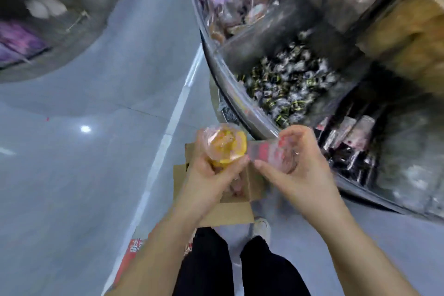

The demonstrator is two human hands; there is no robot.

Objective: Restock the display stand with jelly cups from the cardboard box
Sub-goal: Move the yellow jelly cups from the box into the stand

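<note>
Our left hand [211,170] grips a yellow jelly cup [227,145] in clear wrap; our right hand [295,158] curls round the wrap's loose end [266,151] — pulled taut between both grips. Directly below the grips sits the open cardboard box [228,211]. Beyond them, the display stand [230,94] holds black-wrapped sweets [288,84].

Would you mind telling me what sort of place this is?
Most likely a shop aisle by a bulk sweets display. A clear-walled display stand holds bins of wrapped candies, an open cardboard box sits on the smooth grey floor, and the left hand holds a jelly cup.
</note>
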